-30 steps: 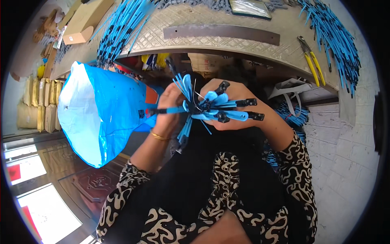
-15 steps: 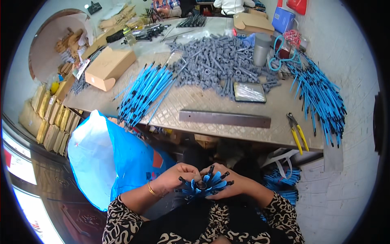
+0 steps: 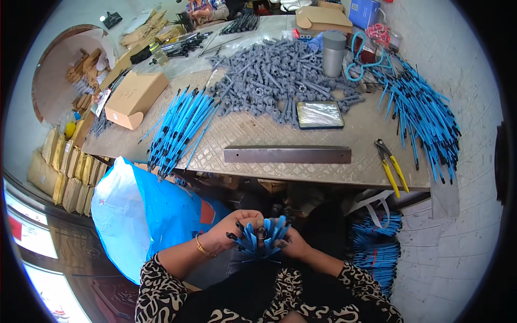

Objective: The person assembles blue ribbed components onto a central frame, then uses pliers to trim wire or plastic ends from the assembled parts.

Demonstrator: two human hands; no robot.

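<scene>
Over my lap I hold a cluster of blue rods with black ends. They fan out around a small round piece with a shiny rim. My left hand, with a gold bracelet at its wrist, pinches the cluster from the left near the round centre. On the opposite side my right hand is closed around the rods, its fingers partly hidden behind them. What lies under the left fingertips is too small to make out. A large blue plastic bag, white inside, stands gaping by my left forearm.
On the table lie a heap of grey plastic parts, two piles of blue rods, a metal bar, yellow-handled pliers, a shallow tray and a cardboard box. A grey tumbler stands behind. Another person's hand shows far off.
My right hand has shifted lower along the cluster's right side, and the rods now stand more upright. The left hand stays at the centre. The whole view has turned slightly.
</scene>
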